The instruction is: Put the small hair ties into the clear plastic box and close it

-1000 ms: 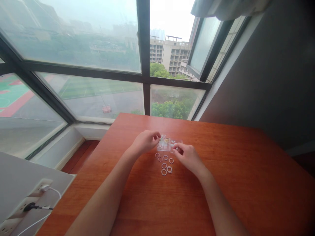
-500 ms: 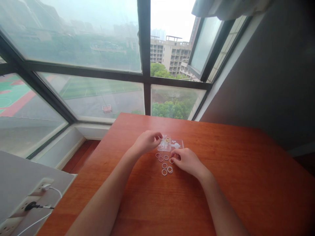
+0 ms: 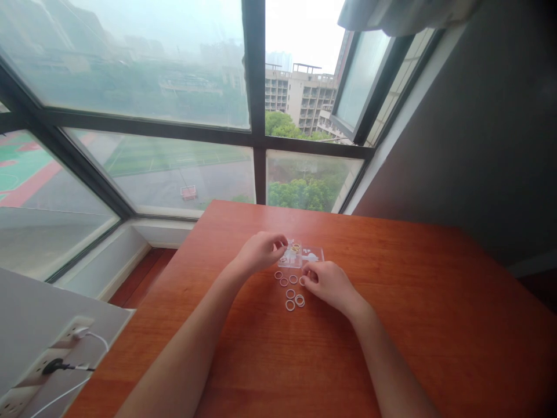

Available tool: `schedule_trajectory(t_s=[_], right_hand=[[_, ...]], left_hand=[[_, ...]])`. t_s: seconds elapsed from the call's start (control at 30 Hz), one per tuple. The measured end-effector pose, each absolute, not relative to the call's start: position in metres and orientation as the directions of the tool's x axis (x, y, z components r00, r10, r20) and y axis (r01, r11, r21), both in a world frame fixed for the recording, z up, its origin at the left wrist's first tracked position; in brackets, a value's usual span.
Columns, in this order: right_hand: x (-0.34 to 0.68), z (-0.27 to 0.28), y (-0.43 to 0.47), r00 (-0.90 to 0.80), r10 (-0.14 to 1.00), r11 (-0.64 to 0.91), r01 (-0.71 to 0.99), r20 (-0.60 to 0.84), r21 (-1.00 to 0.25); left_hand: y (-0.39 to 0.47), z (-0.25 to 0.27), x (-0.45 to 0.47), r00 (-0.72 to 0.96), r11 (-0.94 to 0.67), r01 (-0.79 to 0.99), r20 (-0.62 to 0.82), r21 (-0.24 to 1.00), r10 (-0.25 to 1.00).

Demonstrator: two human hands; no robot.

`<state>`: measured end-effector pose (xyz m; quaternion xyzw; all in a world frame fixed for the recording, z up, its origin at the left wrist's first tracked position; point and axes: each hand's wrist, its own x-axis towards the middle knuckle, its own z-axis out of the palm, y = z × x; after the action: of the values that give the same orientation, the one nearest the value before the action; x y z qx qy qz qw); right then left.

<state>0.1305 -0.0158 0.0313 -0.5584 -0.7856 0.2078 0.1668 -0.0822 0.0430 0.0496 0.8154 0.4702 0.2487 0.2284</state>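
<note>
A small clear plastic box [image 3: 296,261] with a hinged lid [image 3: 319,253] lies open on the table. Several rings, some yellowish [image 3: 296,248], are inside it. My left hand [image 3: 263,251] is closed, thumb and fingers gripping the box at its left side. My right hand [image 3: 327,283] pinches a pale ring [image 3: 301,281] between thumb and fingers, just in front of the lid. Several pale, hair-tie-like rings lie nearer to me, among them a single ring [image 3: 290,305] and an overlapping pair [image 3: 300,301].
The reddish-brown wooden table [image 3: 413,325] reaches to large windows [image 3: 183,168]. At the left, a low wall holds sockets with plugs and cables [image 3: 61,366]. A dark wall [image 3: 478,145] rises at the right.
My right hand has shifted very slightly away from me, and the ring in its fingers has moved a little toward the box. My left hand stays at the box.
</note>
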Motion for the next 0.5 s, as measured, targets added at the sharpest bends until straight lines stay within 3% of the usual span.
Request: schedule_trajectory(t_s=[0.3, 0.5], right_hand=[[0.130, 0.032, -0.014, -0.129, 0.953, 0.273, 0.755, 0.274, -0.596], [0.129, 0.033, -0.016, -0.077, 0.936, 0.286, 0.735, 0.344, -0.614]], left_hand=[[0.032, 0.061, -0.063, 0.544, -0.397, 0.448, 0.108, 0.801, 0.832], [0.026, 0.065, -0.055, 0.583, -0.386, 0.409, 0.089, 0.827, 0.808]])
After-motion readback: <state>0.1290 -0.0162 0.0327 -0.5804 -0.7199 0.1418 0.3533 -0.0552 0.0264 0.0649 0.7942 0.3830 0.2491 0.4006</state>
